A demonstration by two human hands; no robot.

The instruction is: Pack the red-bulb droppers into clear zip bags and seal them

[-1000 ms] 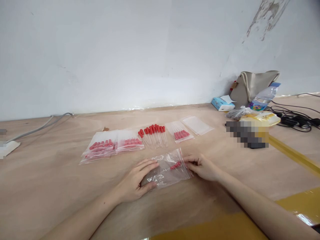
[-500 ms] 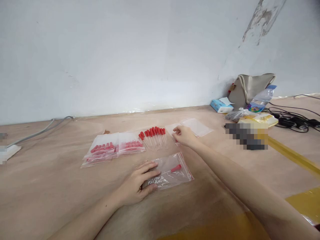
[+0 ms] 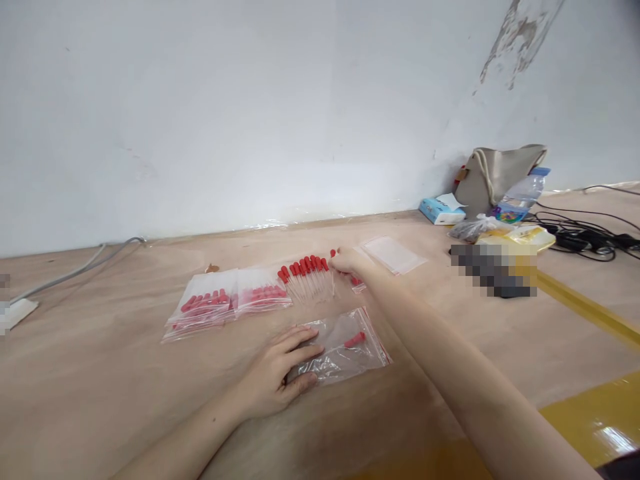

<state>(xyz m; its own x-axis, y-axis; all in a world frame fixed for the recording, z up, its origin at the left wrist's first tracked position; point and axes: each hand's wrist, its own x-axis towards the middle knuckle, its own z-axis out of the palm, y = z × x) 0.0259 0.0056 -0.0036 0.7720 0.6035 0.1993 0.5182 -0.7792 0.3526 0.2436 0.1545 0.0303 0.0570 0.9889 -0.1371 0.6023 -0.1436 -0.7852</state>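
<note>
My left hand lies with its fingers spread on the left end of a clear zip bag. Inside that bag is one dropper with a red rubber bulb. My right hand pinches a dropper at the right end of a row of loose red-bulbed droppers; its thin clear tube hangs below the fingers. Left of the row, two stacks of filled zip bags lie side by side. Beneath my right wrist, a bag showing some red is partly hidden.
Flat clear bags lie beyond my right forearm. At the back right stand a blue tissue pack, a grey bag and a plastic bottle, with black cables beside them. A grey cable runs along the left.
My right hand has moved left from the flat bags to the row's end and now pinches a dropper there. My left hand stays on the bag.
</note>
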